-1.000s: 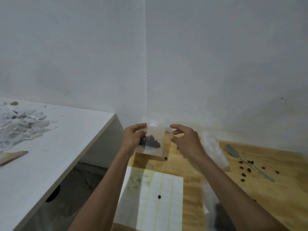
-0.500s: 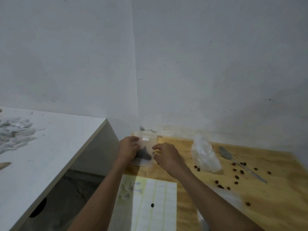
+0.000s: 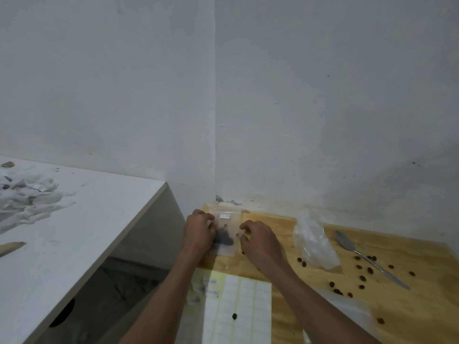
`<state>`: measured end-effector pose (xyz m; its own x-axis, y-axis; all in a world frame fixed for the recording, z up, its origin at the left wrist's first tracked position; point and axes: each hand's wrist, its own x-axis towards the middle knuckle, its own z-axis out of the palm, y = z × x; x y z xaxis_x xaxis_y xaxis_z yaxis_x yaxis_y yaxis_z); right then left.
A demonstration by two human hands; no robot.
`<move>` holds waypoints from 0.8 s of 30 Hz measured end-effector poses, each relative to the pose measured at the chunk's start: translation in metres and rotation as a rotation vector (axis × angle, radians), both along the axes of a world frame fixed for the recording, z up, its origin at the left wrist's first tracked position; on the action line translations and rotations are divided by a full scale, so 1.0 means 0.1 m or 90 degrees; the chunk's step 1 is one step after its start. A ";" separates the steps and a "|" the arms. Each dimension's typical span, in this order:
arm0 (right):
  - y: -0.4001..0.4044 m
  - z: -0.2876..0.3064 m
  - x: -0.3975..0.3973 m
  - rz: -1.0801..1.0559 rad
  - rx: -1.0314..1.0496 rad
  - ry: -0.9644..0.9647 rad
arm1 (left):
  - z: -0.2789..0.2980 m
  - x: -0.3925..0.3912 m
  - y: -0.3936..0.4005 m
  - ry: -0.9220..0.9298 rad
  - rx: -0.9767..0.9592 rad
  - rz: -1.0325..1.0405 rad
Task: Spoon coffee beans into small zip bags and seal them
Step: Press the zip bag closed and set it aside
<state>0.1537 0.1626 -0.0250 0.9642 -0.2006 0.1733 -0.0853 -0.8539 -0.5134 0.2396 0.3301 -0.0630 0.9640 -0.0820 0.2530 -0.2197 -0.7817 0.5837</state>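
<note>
On the white table [image 3: 82, 219] at far left lies a heap of torn paper scraps [image 3: 23, 199]. Rightward, on the wooden table [image 3: 409, 306] by the wall corner, the left hand [image 3: 198, 232] curls its grip round the left edge of a small zip bag [image 3: 227, 234] holding dark coffee beans [image 3: 223, 238]. The right hand [image 3: 259, 240] pinches the bag's right edge. A label sheet [image 3: 238, 311] lies nearer, then an empty plastic bag [image 3: 314, 240], loose beans [image 3: 361, 278] and a spoon [image 3: 367, 259].
</note>
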 end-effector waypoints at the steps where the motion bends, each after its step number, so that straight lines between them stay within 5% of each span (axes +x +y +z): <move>1: -0.03 0.02 -0.02 0.000 0.013 -0.009 | 0.01 -0.02 0.00 -0.008 -0.012 0.013; 9: -0.44 0.51 -0.39 -0.060 0.166 -0.130 | 0.54 -0.56 -0.48 -0.100 -0.141 -0.048; 14: -0.87 0.70 -1.03 -0.123 0.184 -0.141 | 0.75 -1.26 -0.96 0.043 -0.199 -0.211; 24: -1.27 0.40 -2.26 -0.239 0.099 0.194 | 0.72 -2.53 -1.37 0.187 -0.047 -0.205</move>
<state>-0.0727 0.0357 0.0147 0.8228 -0.5441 -0.1639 -0.5374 -0.6513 -0.5357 -0.0138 0.1933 0.0094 0.9243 -0.3815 -0.0119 -0.2612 -0.6549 0.7092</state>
